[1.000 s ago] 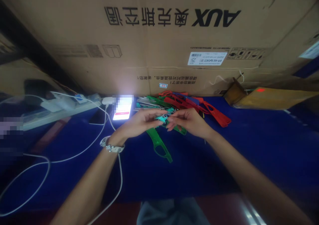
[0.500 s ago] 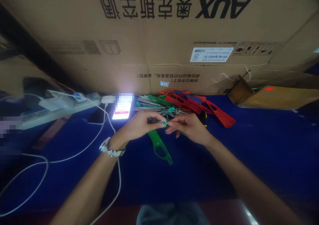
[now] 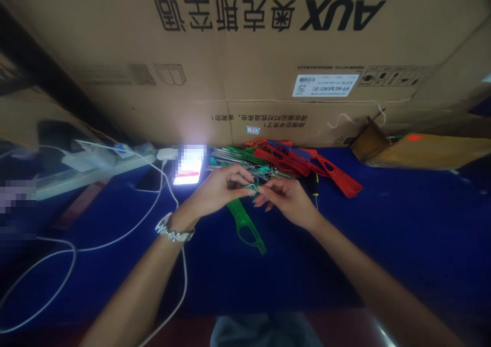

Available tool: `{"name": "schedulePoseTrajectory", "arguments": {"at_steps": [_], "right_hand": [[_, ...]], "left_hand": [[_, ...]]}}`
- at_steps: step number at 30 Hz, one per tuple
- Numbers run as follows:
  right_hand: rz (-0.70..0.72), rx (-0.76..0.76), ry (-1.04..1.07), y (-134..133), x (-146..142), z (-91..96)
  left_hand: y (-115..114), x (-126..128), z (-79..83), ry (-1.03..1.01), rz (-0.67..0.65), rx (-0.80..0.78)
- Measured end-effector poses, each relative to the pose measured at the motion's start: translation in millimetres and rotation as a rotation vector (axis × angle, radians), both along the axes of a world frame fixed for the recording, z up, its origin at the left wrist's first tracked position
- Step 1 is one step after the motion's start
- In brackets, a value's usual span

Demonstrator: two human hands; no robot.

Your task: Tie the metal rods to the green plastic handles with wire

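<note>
My left hand [image 3: 217, 191] pinches a small green part with a thin pale wire [image 3: 252, 187] between thumb and forefinger. From the other side, the fingertips of my right hand [image 3: 291, 201] close on the same part. Much of it is hidden by the fingers. Just below my left hand lies a green plastic lighter casing [image 3: 247, 228] with an oval opening in its handle, flat on the blue cloth [image 3: 307, 270]. Beyond both hands is a pile of red lighter casings [image 3: 282, 161], metal tubes [image 3: 229, 155] and small teal parts with thin wires [image 3: 264, 169].
A lit phone [image 3: 188, 170] lies left of the pile. White cables [image 3: 185, 270] trail from a power strip [image 3: 95, 168]. A thin yellow-and-black tool [image 3: 316, 186] is right of the pile. A large cardboard box [image 3: 230, 50] stands behind; a yellowish box [image 3: 433, 151] is far right.
Both hands stay together at the small green part, with slight finger shifts. My right hand has moved a little left and down, uncovering more of the yellow-and-black tool.
</note>
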State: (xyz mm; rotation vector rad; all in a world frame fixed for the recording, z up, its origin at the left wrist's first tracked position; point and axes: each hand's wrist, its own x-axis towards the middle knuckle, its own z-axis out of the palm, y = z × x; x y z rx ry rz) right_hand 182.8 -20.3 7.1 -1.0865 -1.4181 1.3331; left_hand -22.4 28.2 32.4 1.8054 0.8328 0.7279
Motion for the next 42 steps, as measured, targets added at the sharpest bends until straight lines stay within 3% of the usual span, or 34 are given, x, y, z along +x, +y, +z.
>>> {"name": "schedulePoseTrajectory", "arguments": {"at_steps": [4,14,20,29,37,39,42], "right_hand": [[-0.014,0.026,0.034,-1.4,-2.5,1.1],[-0.085,0.023,0.122,-2.5,-5.0,1.7],[-0.131,0.018,0.14,-3.2,-5.0,1.3],[-0.153,-0.009,0.21,-3.5,-6.4,2.5],[-0.176,-0.013,0.222,-4.7,-9.0,1.0],[-0.187,-0.025,0.222,-4.3,-9.3,0.6],[-0.207,-0.063,0.242,-2.9,-9.2,-0.4]], "left_hand": [[0.0,3.3,0.1,-0.037,-0.049,-0.021],[4.6,-13.6,7.7,0.058,-0.021,0.072],[9.1,-19.0,3.7,0.082,0.014,0.125],[5.9,-16.6,9.5,0.0,0.032,0.026],[7.1,-17.3,9.3,0.042,0.023,0.063],[6.8,-16.2,9.2,0.056,0.046,0.144],[3.4,-10.8,9.7,0.104,0.121,0.505]]}}
